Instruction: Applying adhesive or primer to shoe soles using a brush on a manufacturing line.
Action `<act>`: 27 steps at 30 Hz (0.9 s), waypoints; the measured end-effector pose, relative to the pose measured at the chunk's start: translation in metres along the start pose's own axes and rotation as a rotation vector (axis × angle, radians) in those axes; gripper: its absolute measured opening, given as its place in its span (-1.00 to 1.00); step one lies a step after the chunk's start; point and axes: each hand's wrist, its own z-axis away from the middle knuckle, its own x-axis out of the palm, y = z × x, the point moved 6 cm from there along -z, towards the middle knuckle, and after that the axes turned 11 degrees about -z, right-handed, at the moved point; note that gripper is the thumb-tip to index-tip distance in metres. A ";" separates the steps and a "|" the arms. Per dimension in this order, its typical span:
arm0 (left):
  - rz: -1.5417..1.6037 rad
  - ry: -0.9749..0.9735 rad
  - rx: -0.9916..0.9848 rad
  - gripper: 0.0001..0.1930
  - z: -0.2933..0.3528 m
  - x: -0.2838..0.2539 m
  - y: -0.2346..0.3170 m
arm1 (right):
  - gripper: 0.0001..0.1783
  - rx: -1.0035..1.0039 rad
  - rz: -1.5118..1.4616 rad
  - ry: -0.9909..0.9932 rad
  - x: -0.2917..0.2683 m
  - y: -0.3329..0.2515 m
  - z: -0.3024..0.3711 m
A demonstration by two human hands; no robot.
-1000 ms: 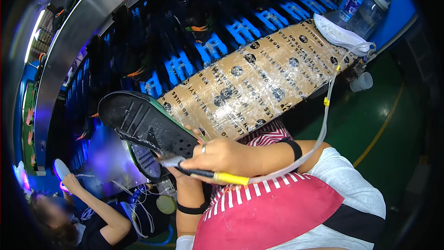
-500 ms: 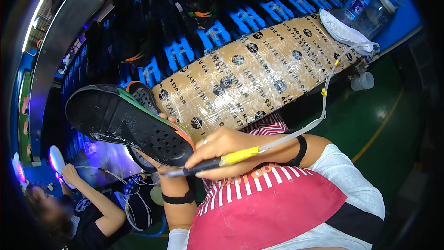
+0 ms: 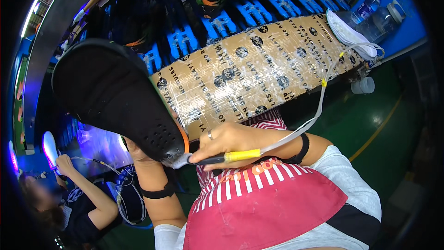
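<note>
A black shoe sole (image 3: 111, 95) with small holes near its heel end and an orange edge fills the left of the view, tilted toward me. My left hand (image 3: 138, 151) grips it from beneath, close to the heel, with most of its fingers hidden behind the sole. Between the fingers of my right hand (image 3: 226, 141) is a glue brush (image 3: 212, 160) with a black and yellow handle. Its pale bristles rest against the rim of the heel. From the handle's end a clear tube (image 3: 303, 128) runs off to the upper right.
A taped cardboard sheet (image 3: 240, 74) covers the bench before me. Blue holders (image 3: 252, 13) line up behind it. White insole-shaped pieces (image 3: 349, 34), bottles (image 3: 379, 16) and a plastic cup (image 3: 363, 85) are at right. At lower left, a co-worker's hand (image 3: 64, 164) holds a lit sole.
The sole has come up closer and tilted, hiding the second shoe piece seen behind it before. My right hand has shifted slightly, and the brush's bristles now show against the heel rim.
</note>
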 end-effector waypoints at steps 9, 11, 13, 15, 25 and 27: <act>0.006 0.125 -0.109 -0.28 0.006 -0.017 0.001 | -0.69 0.023 0.050 0.011 0.007 0.009 0.005; -0.080 0.119 -0.146 -0.32 0.003 -0.014 0.005 | -0.71 0.081 -0.039 -0.038 0.003 0.007 0.006; -0.121 0.119 -0.172 -0.35 0.000 -0.013 0.006 | -0.67 0.008 -0.135 -0.048 -0.001 0.003 0.006; -0.162 0.118 -0.199 -0.38 -0.004 -0.009 0.007 | -0.67 -0.011 -0.040 0.117 -0.009 0.004 0.004; -0.315 0.108 -0.432 -0.52 -0.014 0.007 0.007 | -0.66 -0.002 -0.147 -0.027 -0.003 0.013 0.008; -0.331 0.098 -0.469 -0.53 -0.016 0.009 0.004 | -0.70 0.051 0.002 0.096 -0.007 0.021 0.007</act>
